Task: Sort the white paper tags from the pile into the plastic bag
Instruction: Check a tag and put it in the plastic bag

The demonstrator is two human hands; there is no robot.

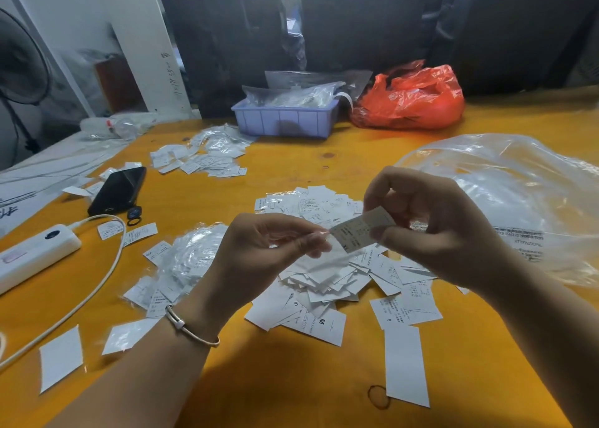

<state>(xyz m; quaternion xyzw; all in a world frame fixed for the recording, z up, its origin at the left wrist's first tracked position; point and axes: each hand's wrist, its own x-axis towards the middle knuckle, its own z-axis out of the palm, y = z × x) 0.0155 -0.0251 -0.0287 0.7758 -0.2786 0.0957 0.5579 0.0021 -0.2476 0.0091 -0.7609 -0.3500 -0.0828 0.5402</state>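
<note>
Clearly we are early to midway in the sorting, as we judge it from the head view, our only one. Our right hand [434, 230] has its grip pinched on one white paper tag [361, 230], raised above the pile [327, 265]; our left hand [275, 243] pinches a small clear sleeve [319, 249] just beside the tag, touching it or nearly so. We cannot tell whether the tag is going in or coming out. The pile lies thick on the orange counter [291, 379], so much seems left. The large plastic bag [518, 184] lies to the right, near the pile, and we see no tags in it.

The tags are thin, flat, matte rectangles with fine print. The sleeves are glossy and crinkled, heaped at the left [191, 256]. The bag is soft, translucent film, loosely rumpled. The counter looks smooth and hard.
</note>
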